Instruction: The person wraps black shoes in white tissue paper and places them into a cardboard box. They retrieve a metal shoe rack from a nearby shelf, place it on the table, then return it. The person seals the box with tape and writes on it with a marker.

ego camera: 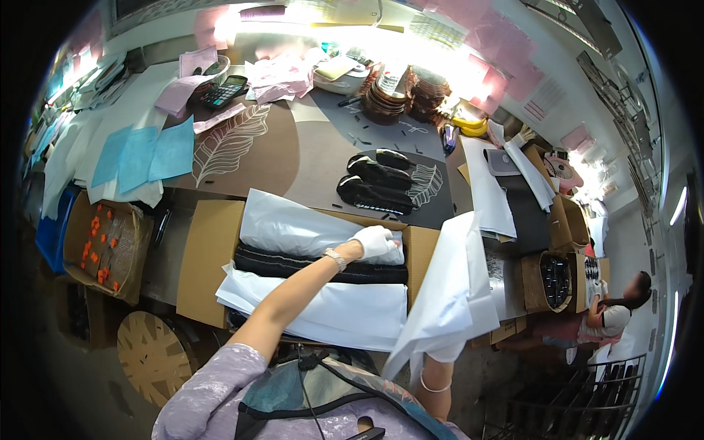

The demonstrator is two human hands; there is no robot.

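In front of me an open cardboard box (423, 250) holds dark, stitched bundles (286, 261) between folds of white paper (313, 302). Along its far side lies more white paper (291, 223). My left hand (377, 243), in a white glove, reaches across the box and rests on the right end of this far paper. Its fingers are bent, and whether they pinch the paper is not clear. To the right of the box, my right hand (444, 352), also gloved, grips a large loose white paper sheet (448, 275), which hides part of that hand.
Behind the box, black glossy bundles (377, 184) lie on a patterned mat (313, 159). Blue papers (144, 155) and a calculator (225, 91) are further left. At left stands a carton with orange pieces (107, 242). A co-worker (605, 319) is at the right, beside more cartons.
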